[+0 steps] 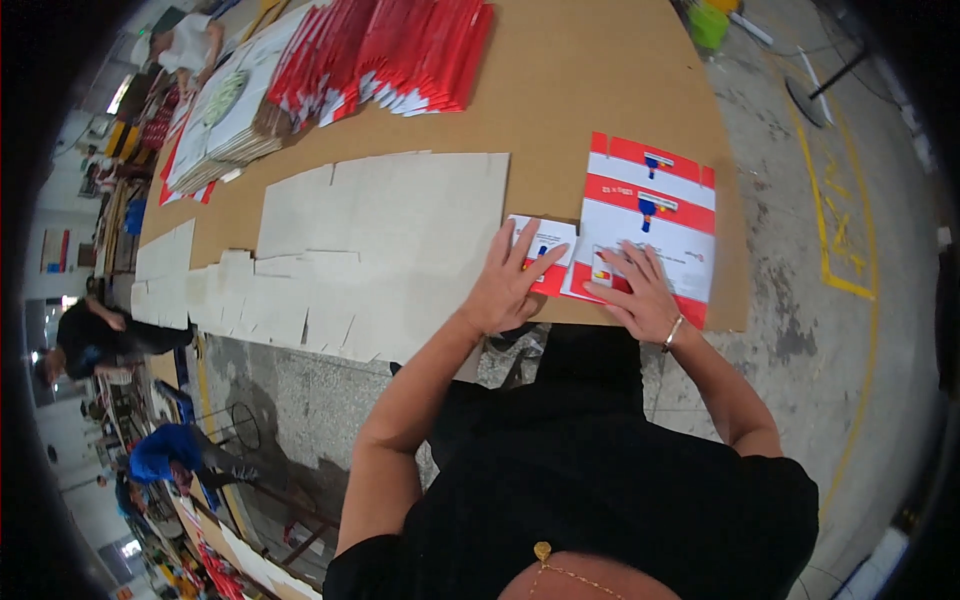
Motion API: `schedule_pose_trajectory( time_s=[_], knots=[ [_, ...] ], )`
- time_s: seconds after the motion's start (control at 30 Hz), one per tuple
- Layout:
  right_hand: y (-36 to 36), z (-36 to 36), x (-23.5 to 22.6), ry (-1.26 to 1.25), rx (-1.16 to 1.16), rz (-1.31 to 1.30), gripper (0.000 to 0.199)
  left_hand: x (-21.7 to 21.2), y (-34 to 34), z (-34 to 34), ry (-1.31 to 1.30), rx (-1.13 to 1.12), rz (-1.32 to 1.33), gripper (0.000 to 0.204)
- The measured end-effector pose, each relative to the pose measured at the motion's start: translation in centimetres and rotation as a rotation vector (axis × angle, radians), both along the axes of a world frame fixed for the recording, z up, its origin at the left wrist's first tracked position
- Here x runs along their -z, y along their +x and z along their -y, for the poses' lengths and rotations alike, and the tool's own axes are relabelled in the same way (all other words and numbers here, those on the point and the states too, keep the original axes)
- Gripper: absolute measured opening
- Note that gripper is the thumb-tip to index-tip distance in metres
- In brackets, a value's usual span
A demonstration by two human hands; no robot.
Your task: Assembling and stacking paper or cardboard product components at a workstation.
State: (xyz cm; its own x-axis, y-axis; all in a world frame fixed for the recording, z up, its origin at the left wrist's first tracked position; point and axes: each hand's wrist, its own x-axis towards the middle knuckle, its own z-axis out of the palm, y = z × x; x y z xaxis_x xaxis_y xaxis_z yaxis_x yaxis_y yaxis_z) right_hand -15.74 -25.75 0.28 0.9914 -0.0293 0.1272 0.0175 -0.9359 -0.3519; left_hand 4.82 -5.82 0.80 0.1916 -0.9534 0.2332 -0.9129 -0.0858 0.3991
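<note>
Brown tabletop (590, 80), front edge close by: red-and-white printed carton sheet (668, 228) under spread right hand (643, 298), smaller printed panel (562, 231) under spread left hand (503, 288); open room beyond.

Head-worn fisheye view, downward over table (590, 80)

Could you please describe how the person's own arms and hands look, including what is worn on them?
Both the left hand and right hand are ungloved. A thin, pale bracelet circles the right wrist. The short black sleeves leave both forearms bare.
</note>
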Motion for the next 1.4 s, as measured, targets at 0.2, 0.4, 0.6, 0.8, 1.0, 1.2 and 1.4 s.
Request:
schedule_pose_trajectory(
  time_s=[0.2, 0.4, 0.6, 0.8, 1.0, 1.2, 1.4],
  knots=[
    [0.3, -0.2, 0.1, -0.038, -0.042, -0.038, 0.041, 1.8, -0.6, 0.4, 0.111, -0.064, 0.179, 0.061],
    [0.1, -0.1, 0.1, -0.019, -0.07, -0.046, 0.037, 1.6, -2.0, 0.7, 0.181, -0.195, 0.244, 0.054],
    [0.2, -0.5, 0.6, -0.044, 0.011, -0.053, 0.037, 1.6, -2.7, 1.1, 0.122, -0.261, 0.267, 0.055],
    [0.1, -0.5, 0.4, 0.007, 0.039, -0.075, 0.037, 2.0, -2.5, 1.4, 0.094, -0.242, 0.264, 0.062],
    [0.4, -0.7, 0.8, -0.04, 0.057, -0.054, 0.037, 2.3, -2.6, 2.0, 0.091, -0.256, 0.307, 0.059],
    [0.1, -0.4, 0.9, 0.012, 0.041, -0.083, 0.037, 1.7, -3.2, 3.1, 0.174, -0.274, 0.328, 0.056],
    [0.2, 0.0, 0.7, 0.047, -0.03, -0.065, 0.037, 3.1, -2.4, 2.0, 0.019, -0.241, 0.229, 0.055]
  ],
)
